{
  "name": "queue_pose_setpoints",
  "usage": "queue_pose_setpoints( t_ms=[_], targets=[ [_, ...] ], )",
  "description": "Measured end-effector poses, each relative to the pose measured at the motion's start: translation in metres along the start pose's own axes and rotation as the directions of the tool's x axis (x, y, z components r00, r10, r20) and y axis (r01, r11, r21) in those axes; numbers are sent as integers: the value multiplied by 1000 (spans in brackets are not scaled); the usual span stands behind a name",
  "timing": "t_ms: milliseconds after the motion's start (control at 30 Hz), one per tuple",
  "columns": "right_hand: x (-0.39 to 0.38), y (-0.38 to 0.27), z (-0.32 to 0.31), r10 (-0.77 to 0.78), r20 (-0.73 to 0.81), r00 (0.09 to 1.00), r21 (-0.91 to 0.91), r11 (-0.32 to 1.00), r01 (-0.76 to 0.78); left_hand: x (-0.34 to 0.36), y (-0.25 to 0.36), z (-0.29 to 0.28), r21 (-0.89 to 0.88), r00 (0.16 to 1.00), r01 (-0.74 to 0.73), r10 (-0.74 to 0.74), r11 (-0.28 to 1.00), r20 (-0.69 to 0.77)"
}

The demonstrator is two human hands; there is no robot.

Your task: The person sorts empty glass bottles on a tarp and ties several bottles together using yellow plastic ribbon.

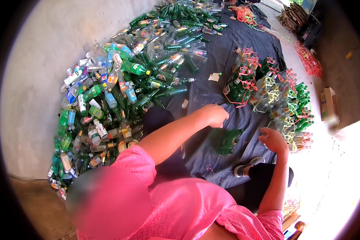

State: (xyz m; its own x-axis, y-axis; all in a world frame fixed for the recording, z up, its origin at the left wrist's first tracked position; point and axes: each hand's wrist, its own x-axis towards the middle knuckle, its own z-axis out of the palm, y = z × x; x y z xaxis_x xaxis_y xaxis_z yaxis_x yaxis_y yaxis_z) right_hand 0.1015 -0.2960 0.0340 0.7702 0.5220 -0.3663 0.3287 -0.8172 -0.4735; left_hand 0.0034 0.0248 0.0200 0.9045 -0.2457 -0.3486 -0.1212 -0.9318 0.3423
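Seen from the head camera: left hand (214,115) curled into a loose fist, fingers pressed together, hovering just above a small cluster of green glass bottles (229,142) lying on the dark cloth (212,52); whether it pinches anything, impossible to tell. Right hand (273,140) half-curled beside the same cluster. Bundles of bottles (268,90) tied with coloured string to the right, contents not discernible. Large heap of loose bottles (120,92) against the wall (32,92).
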Motion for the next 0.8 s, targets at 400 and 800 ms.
queue_pose_setpoints(
  t_ms=[400,800],
  targets=[
    [0,9,5,-211,12,977,-65,975,211,8,-5,13,-11,998,-65,65,998,10],
    [-1,11,5,-122,31,992,-84,989,124,7,12,-2,11,995,-7,6,1000,101]
  ],
)
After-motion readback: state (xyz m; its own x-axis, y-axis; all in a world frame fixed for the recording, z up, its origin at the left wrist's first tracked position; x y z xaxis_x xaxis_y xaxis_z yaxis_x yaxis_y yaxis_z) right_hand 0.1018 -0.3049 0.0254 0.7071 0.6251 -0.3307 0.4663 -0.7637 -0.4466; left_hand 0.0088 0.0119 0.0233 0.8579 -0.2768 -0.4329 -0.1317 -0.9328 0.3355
